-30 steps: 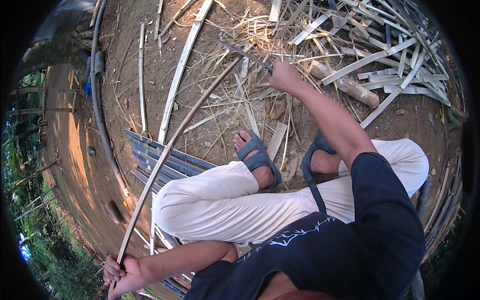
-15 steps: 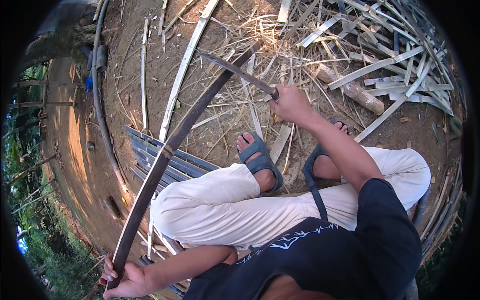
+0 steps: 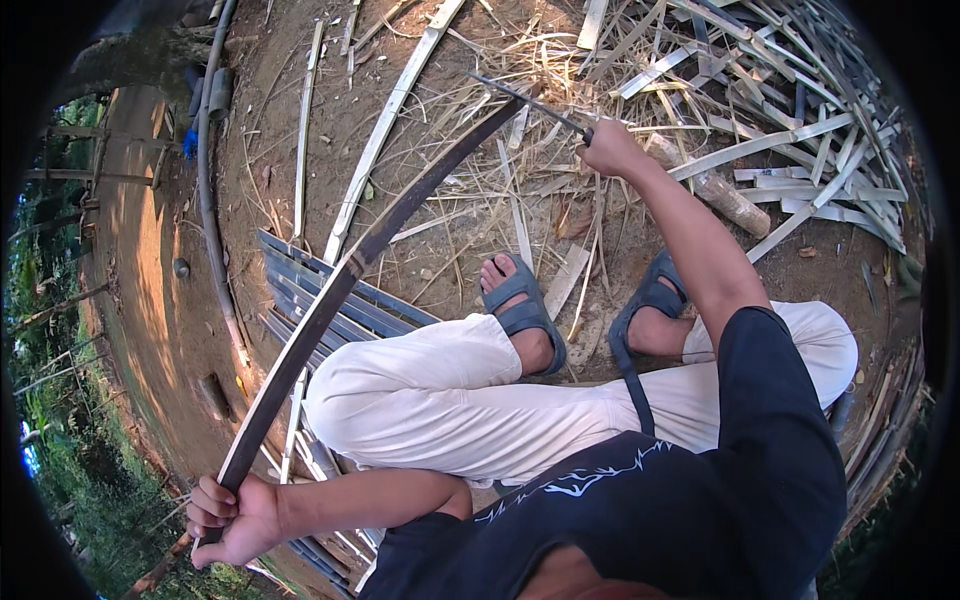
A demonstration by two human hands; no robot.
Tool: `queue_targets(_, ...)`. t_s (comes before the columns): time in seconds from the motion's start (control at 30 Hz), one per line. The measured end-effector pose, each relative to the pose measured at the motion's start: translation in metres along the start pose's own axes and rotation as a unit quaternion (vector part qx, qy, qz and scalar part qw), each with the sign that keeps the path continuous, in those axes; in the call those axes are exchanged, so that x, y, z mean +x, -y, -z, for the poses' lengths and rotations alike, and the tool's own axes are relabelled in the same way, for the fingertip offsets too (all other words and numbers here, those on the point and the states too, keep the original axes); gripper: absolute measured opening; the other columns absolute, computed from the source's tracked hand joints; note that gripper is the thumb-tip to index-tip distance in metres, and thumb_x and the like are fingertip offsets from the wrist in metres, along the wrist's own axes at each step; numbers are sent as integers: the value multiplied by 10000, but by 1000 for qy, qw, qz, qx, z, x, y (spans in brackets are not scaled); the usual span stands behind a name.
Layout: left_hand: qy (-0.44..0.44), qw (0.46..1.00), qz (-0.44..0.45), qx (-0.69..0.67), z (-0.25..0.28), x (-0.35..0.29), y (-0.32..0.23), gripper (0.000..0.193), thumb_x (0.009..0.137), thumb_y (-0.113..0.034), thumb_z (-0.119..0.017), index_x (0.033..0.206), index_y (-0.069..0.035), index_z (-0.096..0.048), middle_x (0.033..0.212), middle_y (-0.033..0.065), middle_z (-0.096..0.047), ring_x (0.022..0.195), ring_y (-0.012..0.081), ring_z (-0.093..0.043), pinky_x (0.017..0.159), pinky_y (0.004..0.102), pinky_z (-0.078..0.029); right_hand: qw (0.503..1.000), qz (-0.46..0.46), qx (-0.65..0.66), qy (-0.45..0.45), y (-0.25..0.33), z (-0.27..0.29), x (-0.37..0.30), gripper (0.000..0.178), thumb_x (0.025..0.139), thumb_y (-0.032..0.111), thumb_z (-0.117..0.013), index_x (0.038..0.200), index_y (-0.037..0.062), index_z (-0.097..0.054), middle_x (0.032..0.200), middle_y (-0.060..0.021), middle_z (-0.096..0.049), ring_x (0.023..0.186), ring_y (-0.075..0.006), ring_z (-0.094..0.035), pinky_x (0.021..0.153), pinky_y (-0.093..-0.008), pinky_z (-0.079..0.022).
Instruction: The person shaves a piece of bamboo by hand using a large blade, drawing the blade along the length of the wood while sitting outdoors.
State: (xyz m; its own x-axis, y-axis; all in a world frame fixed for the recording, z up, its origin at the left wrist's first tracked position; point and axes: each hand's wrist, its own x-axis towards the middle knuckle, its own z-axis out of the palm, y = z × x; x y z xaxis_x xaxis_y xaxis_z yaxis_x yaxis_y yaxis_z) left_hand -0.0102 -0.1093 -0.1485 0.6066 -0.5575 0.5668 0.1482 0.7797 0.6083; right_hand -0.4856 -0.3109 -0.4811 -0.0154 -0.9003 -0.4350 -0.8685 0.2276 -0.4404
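Note:
My left hand (image 3: 236, 518) is closed round the near end of a long, dark, slightly bowed bamboo strip (image 3: 352, 266), at the lower left. The strip slants away past my left knee, with a joint ring near its middle and a pale edge along its side. In my closed right hand (image 3: 612, 150) is a knife (image 3: 552, 114) with a thin dark blade and a dark handle. Its blade points to the far left and crosses the strip's far tip; whether they touch I cannot tell.
A heap of split bamboo strips (image 3: 800, 160) lies at the far right, beside a short round log (image 3: 720, 195). Shavings (image 3: 530, 60) litter the ground ahead. Dark slats (image 3: 330, 290) lie by my left knee. A long pole (image 3: 208, 190) runs along the left.
My right hand and the knife have moved farther away and slightly right, nearer the strip's far tip. My left hand has shifted slightly, still holding the strip.

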Motion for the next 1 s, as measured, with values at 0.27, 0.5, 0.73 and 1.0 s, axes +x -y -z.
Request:
queue_targets(0.27,64,997,2,-39,-1,2,-1,619,971,-654,-334,646,-128,-367,570,-40,-225,494,114,-215,486,279,-227,999,-34,-11,27,-4,9,18,247,802,163,-627,946,-25,-696,916,-258,-689,868,-381,-689,830,-459,-545)
queue_targets(0.5,105,990,20,-89,-9,-6,2,566,947,-614,-449,641,-143,-379,555,-50,-248,478,98,-241,469,262,-230,999,31,-33,13,11,16,9,259,806,155,-616,917,-72,-674,931,-277,-680,882,-394,-683,826,-451,-550)
queue_targets(0.73,108,987,30,-117,-4,-1,7,545,926,-597,-508,632,-147,-415,532,-70,-303,449,78,-248,461,241,-240,999,-9,-30,33,-20,12,24,241,818,163,-628,907,-57,-674,902,-257,-686,879,-379,-689,824,-463,-545)
queue_targets(1.0,98,991,9,-94,-8,-1,5,497,880,-521,-618,633,-154,-390,516,-79,-284,441,73,-243,455,229,-225,999,2,-47,12,-22,16,40,226,795,176,-644,883,-28,-684,868,-256,-688,848,-387,-686,802,-456,-547)
